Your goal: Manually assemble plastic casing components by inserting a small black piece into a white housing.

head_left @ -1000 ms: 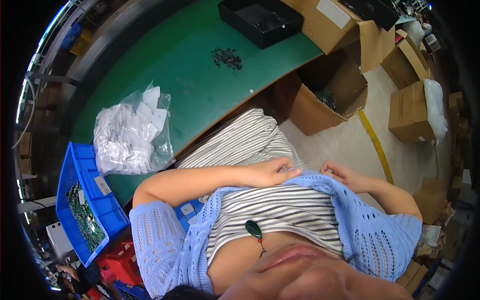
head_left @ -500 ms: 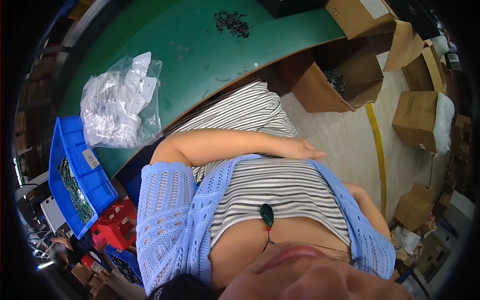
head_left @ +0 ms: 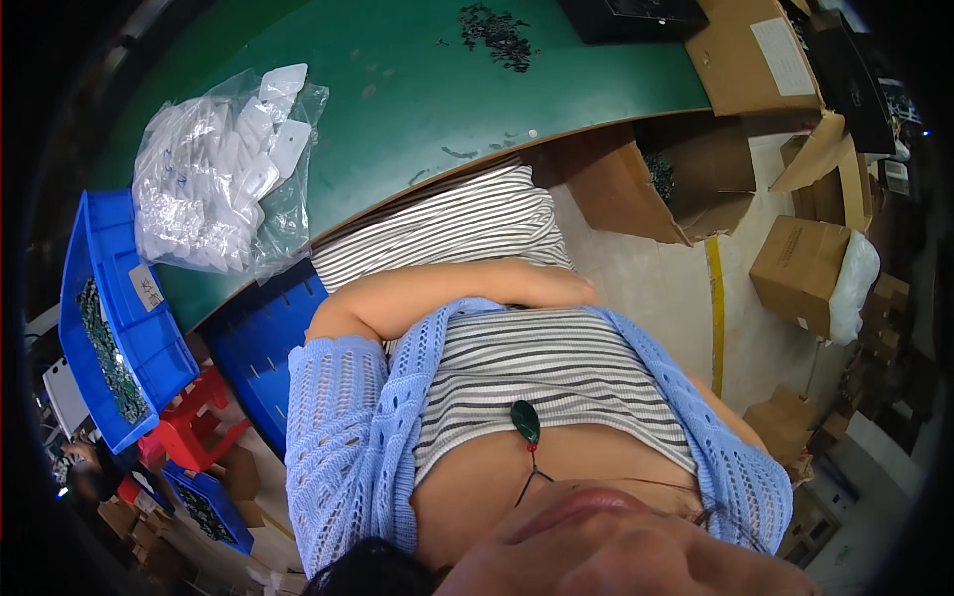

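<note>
**Q:** Where was the striped cloth, and what was the grip state?

**A:** The striped cloth [head_left: 447, 233] lay over the lap, running under the edge of the green table [head_left: 397, 99]. The left hand [head_left: 552, 288] lay flat on it, fingers loosely extended and pinching nothing. The right hand was out of view, so its grip could not be told.

**Q:** How would the cloth handle?

**A:** Judged soft, light and limp, not fragile. It would likely fold and slide under pressure. Take hold at a gathered fold or a hem, not on the flat surface.

**Q:** List packages and labels, left to right.

**A:**
1. A blue bin [head_left: 159, 348] at the far left held green circuit boards [head_left: 104, 348]. A small white label [head_left: 149, 288] sat on its inner wall.
2. A clear plastic bag [head_left: 219, 169] of white flat parts lay on the table's left end.
3. A pile of small dark parts [head_left: 497, 35] lay loose near the table's far edge.
4. An open cardboard box [head_left: 656, 189] stood on the floor beside the table.
5. A brown carton [head_left: 735, 79] on the table's right end bore a white rectangular label [head_left: 785, 45].
6. A yellow floor line [head_left: 715, 308] ran past the boxes.
7. A closed cardboard box [head_left: 800, 273] stood at the right, with a white bag [head_left: 855, 273] touching it.
</note>
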The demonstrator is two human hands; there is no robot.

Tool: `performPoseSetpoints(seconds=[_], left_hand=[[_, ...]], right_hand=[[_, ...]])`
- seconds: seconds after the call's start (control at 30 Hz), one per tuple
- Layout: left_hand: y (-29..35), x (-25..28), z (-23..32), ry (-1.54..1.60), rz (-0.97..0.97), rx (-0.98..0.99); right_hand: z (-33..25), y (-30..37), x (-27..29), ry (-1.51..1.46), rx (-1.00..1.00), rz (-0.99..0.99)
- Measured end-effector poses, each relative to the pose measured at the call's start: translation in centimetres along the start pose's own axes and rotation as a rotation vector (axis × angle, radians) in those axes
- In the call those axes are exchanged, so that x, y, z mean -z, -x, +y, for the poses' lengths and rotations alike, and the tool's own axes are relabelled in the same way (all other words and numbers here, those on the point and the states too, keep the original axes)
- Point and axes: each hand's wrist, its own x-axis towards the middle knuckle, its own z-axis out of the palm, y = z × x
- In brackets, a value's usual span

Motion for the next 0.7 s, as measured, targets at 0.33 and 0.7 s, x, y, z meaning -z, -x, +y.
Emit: performPoseSetpoints(seconds=[0.33, 0.7], left_hand=[[2.2, 0.3, 0.3, 0.18, 0.148, 0.143], [3.0, 0.7, 0.9, 0.142, 0.479, 0.113]], right_hand=[[1.7, -5.1, -0.7, 0.145, 0.113, 0.134], [4.3, -7.9, -1.7, 0.295, 0.213, 0.29]])
